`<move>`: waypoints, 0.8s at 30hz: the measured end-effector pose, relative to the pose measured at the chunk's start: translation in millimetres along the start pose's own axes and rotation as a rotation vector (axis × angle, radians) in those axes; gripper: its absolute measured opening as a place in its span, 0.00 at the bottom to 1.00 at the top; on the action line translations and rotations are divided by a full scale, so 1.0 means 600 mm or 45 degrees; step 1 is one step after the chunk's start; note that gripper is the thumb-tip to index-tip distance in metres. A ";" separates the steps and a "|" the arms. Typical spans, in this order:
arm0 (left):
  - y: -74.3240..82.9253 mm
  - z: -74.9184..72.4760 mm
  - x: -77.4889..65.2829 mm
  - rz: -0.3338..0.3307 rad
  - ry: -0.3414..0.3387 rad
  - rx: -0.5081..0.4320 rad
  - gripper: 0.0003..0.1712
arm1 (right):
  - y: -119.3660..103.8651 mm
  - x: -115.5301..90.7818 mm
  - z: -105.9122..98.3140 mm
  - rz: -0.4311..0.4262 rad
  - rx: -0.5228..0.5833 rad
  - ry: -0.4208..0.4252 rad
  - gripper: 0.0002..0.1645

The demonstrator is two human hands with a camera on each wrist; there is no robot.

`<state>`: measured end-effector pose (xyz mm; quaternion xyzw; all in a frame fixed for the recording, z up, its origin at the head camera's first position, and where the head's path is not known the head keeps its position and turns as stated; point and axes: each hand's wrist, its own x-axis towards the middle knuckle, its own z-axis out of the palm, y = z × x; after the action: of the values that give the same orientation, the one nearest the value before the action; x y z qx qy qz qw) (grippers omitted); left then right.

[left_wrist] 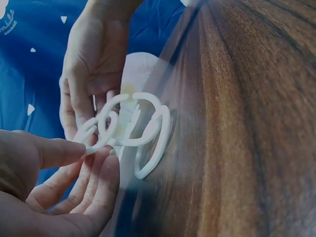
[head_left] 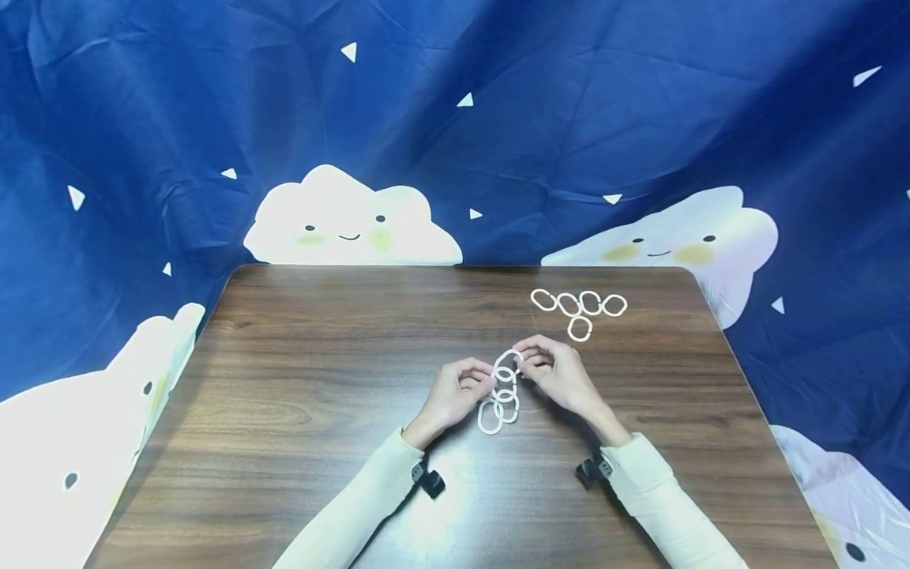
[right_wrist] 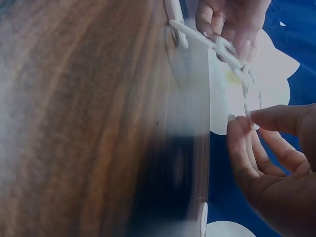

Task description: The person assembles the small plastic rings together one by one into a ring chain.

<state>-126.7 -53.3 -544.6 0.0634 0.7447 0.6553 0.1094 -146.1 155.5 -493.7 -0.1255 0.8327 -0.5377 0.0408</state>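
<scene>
A: Where is the chain of white rings [head_left: 506, 392]?
B: It's right between the two hands, and it runs down toward the person.
A: What is the left hand [head_left: 455, 393] doing?
B: Its grip is pinched small, with the thumb and a finger on the left side of the chain, near the low end of the top ring [head_left: 503, 356]. I can't tell just which ring it has.
A: And the right hand [head_left: 562, 378]?
B: Its grip is almost closed too. The thumb and fingertips pinch the right side of the top ring.
A: Which way does the top ring point?
B: Its long way slants. The far end leans to the right hand, and the near end leans to the left hand. So each grip has the ring just beside it.
A: Does the bottom ring [head_left: 479, 416] touch the wood surface [head_left: 320, 379]?
B: It's very close, but I can't be sure.
A: What about the loose rings [head_left: 580, 317]?
B: There are five, bunched on the surface past the right hand, so that hand is nearer. I can't tell if any are hooked together.
</scene>
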 end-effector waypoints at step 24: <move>0.007 -0.001 0.007 0.066 -0.001 0.183 0.12 | 0.038 0.020 -0.007 -0.031 0.064 -0.034 0.10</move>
<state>-131.0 -52.3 -541.0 0.0904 0.7879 0.6028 0.0878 -162.1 165.1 -512.1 -0.1417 0.8167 -0.5572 0.0486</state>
